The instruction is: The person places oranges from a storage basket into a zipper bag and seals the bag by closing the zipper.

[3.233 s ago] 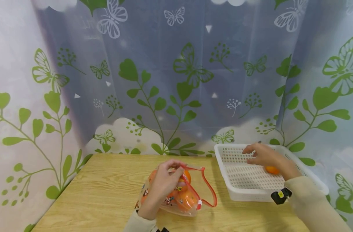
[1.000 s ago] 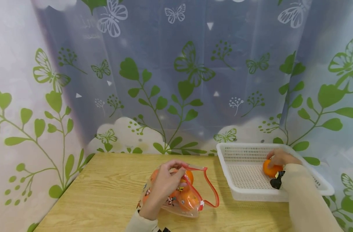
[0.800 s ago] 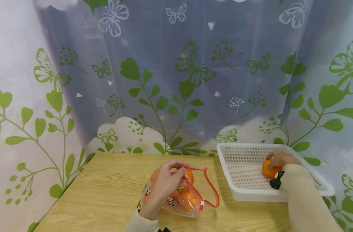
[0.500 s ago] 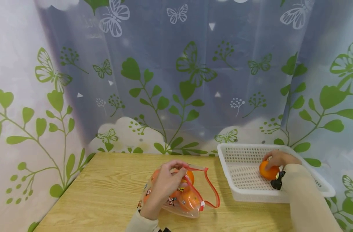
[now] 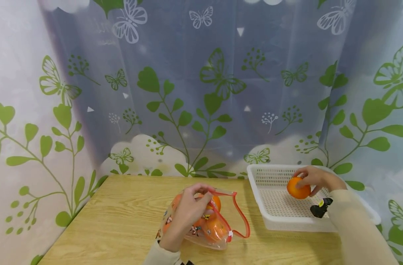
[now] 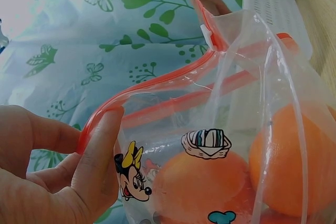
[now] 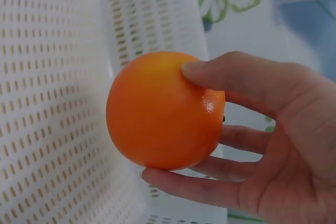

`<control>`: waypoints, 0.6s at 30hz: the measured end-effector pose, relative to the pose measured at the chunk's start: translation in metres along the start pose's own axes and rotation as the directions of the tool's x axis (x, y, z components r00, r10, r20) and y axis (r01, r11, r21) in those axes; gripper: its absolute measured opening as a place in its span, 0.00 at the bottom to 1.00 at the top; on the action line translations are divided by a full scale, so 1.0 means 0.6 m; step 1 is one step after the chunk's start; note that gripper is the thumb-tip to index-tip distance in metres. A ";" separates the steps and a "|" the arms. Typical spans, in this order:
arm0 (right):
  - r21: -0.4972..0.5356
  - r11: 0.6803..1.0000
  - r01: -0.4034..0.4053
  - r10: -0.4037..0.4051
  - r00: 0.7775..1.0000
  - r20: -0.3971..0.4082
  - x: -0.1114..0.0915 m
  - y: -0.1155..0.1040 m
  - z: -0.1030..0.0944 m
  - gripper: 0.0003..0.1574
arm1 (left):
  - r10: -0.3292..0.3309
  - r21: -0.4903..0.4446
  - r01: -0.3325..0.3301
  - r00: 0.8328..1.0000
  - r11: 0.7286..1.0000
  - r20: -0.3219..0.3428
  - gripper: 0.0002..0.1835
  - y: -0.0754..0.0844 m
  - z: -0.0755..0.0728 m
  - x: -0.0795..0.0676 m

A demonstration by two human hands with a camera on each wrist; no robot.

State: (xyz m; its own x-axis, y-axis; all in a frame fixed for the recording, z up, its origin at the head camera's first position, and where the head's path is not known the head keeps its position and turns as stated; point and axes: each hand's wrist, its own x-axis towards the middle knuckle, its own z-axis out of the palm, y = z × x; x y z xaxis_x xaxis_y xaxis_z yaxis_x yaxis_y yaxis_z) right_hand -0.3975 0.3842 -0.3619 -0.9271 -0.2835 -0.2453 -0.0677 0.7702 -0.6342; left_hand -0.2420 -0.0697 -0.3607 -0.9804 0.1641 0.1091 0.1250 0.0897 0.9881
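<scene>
My right hand (image 5: 315,177) grips an orange (image 5: 298,188) over the white plastic basket (image 5: 264,217); in the right wrist view the thumb lies on one side of the orange (image 7: 163,111) and the fingers on the other. My left hand (image 5: 188,209) pinches the red zip edge of a clear printed bag (image 5: 218,241), whose mouth gapes to the right. Several oranges (image 6: 202,187) sit inside that bag. In the left wrist view, thumb and fingers (image 6: 102,140) close on the red rim beside a cartoon print.
The bag rests on a wood-grain table (image 5: 128,209), left of the basket. A patterned curtain (image 5: 188,92) with leaves and butterflies hangs behind and along both sides. The basket's raised rim stands between the orange and the bag.
My right hand has reached into the basket, taken hold of the orange, and moved it up and to the left. My left hand stays on the bag's rim.
</scene>
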 end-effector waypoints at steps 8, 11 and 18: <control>-0.025 0.994 0.110 -0.111 0.993 -0.051 -0.025 -0.039 0.002 0.37 | -0.001 0.011 0.001 1.000 1.000 0.000 0.11 -0.002 0.001 0.001; -0.036 0.987 0.155 -0.157 0.986 -0.055 -0.035 -0.056 0.002 0.37 | 0.002 0.010 -0.002 1.000 1.000 0.003 0.12 -0.003 0.001 0.000; 0.002 0.974 0.225 -0.224 0.973 -0.062 -0.051 -0.082 0.018 0.37 | 0.004 0.005 -0.004 1.000 1.000 0.010 0.12 -0.003 0.002 0.001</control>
State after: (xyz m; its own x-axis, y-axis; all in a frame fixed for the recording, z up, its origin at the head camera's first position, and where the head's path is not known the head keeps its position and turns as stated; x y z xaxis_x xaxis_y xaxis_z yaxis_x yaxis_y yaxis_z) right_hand -0.3617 0.3489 -0.3308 -0.9095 -0.4126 -0.0509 -0.2732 0.6854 -0.6749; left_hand -0.2425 -0.0685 -0.3628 -0.9782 0.1748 0.1120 0.1298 0.0937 0.9871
